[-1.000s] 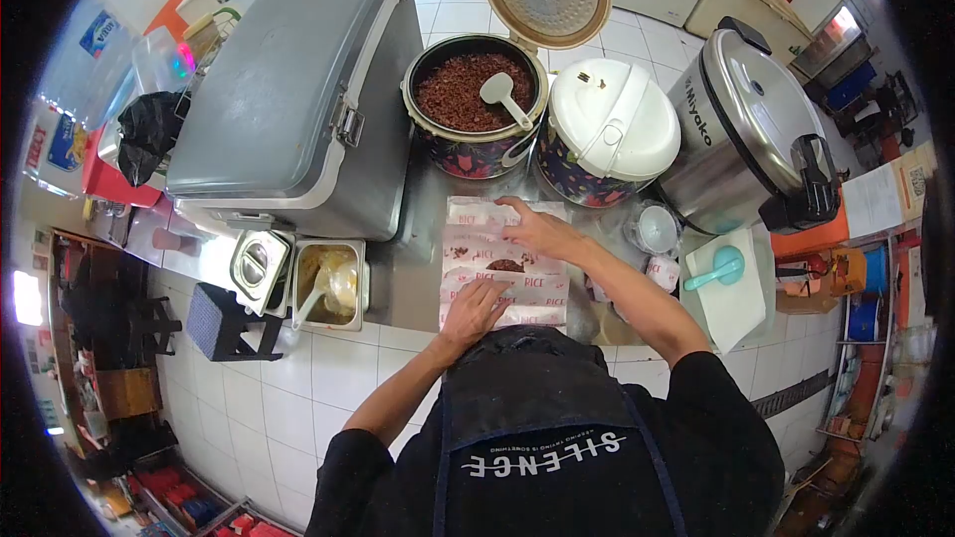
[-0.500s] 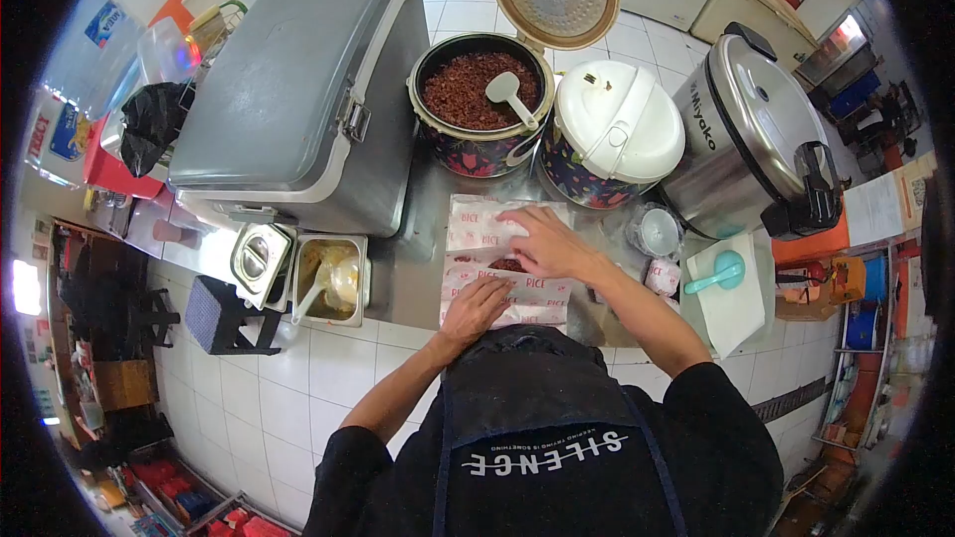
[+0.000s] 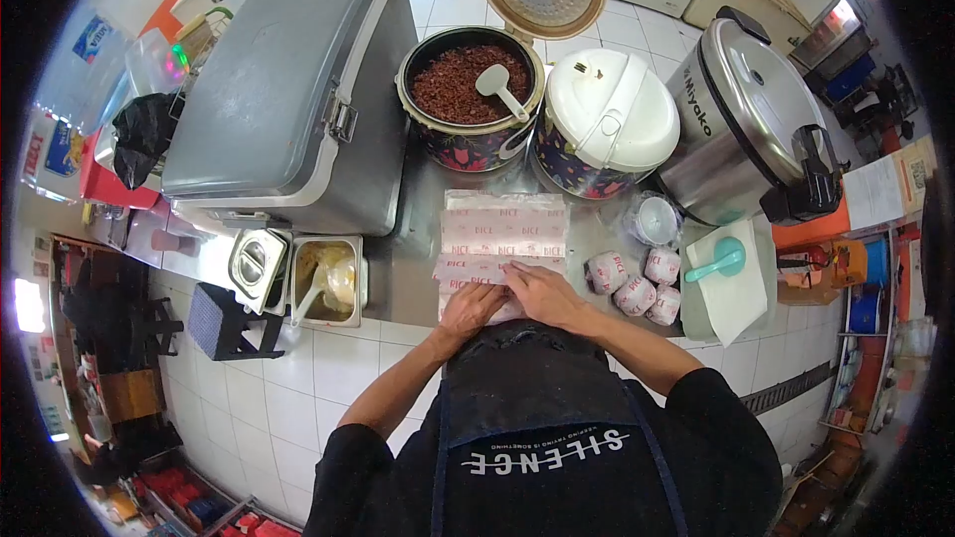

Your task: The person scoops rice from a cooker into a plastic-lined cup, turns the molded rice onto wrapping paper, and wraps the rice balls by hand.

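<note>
Sheets of white wrapping paper [image 3: 504,229] printed with red "RICE" lettering lie stacked on the metal table in front of me. My left hand [image 3: 474,309] and my right hand [image 3: 542,294] are close together at the paper's near end. Both hands have their fingers bent and closed on the folded paper. The red-brown rice inside the fold is hidden from view. Right of my hands sit several round paper-wrapped bundles [image 3: 635,295] with the same print.
An open rice cooker [image 3: 471,144] holds red-brown rice and a white paddle [image 3: 502,89]. Beside it stand a closed white-lidded cooker [image 3: 609,119] and a steel Miyako cooker [image 3: 731,129]. A grey cooler [image 3: 279,80] and steel pan [image 3: 360,278] are left; a turquoise scoop [image 3: 729,257] is right.
My right hand has moved down toward me, next to my left hand. The paper's near part now covers the rice that showed between my hands. The wrapped bundles have come into view.
</note>
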